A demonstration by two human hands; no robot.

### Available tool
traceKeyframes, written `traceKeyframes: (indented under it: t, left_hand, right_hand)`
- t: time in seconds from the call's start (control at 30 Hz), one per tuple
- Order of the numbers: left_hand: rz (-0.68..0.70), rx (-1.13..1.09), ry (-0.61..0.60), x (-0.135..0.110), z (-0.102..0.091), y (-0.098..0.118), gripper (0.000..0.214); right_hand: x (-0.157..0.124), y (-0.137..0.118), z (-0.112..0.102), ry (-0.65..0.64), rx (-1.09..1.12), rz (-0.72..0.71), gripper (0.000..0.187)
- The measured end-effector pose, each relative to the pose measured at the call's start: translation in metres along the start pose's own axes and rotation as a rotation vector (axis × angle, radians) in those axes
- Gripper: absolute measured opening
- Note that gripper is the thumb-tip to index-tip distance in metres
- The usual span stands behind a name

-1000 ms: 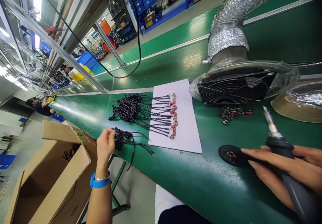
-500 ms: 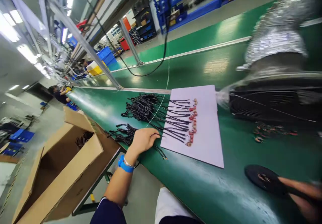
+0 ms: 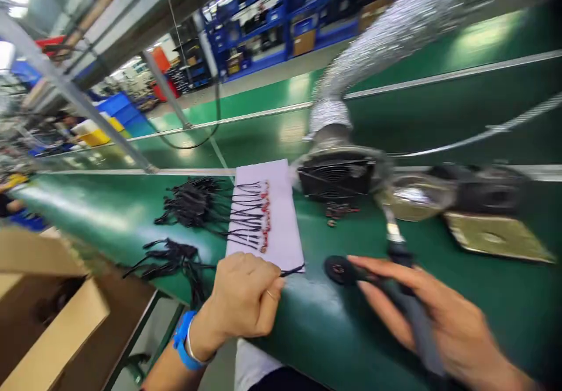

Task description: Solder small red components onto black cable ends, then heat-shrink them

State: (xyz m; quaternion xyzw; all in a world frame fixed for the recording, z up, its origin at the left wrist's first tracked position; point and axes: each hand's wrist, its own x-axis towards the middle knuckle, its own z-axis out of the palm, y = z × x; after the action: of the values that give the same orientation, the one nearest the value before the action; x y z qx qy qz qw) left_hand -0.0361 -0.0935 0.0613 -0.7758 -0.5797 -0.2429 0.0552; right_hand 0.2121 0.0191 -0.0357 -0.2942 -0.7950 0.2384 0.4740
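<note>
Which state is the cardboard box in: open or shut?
Open: the cardboard box has its flaps spread apart, showing the inside.

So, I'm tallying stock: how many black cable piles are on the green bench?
2: the larger pile, reaching the white sheet; the smaller pile, nearer the cardboard box. The left hand may hide more.

The left hand (image 3: pixel 248 294) is at the near edge of the white sheet (image 3: pixel 283 221), back upward, fingers curled into a fist, thumb tucked against the forefinger. Its forearm (image 3: pixel 173 370) slants up toward the sheet. The right hand (image 3: pixel 439 309) is right of the sheet and nearer the wearer, forefinger and thumb stretched sheetward, tips apart in a pinch.
</note>
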Motion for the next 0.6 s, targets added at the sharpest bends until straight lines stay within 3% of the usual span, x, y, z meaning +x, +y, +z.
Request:
traceKeyframes:
  t: [0.1, 0.2, 0.4, 0.6]
  left_hand:
    - [0.040, -0.034, -0.215, 0.016, 0.043, 0.006, 0.017]
    - [0.063, -0.006, -0.329, 0.027, 0.063, 0.005, 0.018]
    - [-0.003, -0.161, -0.433, 0.054, 0.059, 0.011, 0.030]
    - [-0.323, -0.720, -0.682, 0.074, 0.068, 0.009, 0.035]
  right_hand:
    - [0.010, -0.019, 0.002, -0.083, 0.126, 0.085, 0.034]
    - [0.019, -0.029, 0.006, -0.099, 0.220, 0.142, 0.028]
    - [0.029, -0.025, 0.006, -0.089, 0.253, 0.127, 0.026]
    - [0.032, -0.016, 0.012, -0.067, 0.295, 0.144, 0.025]
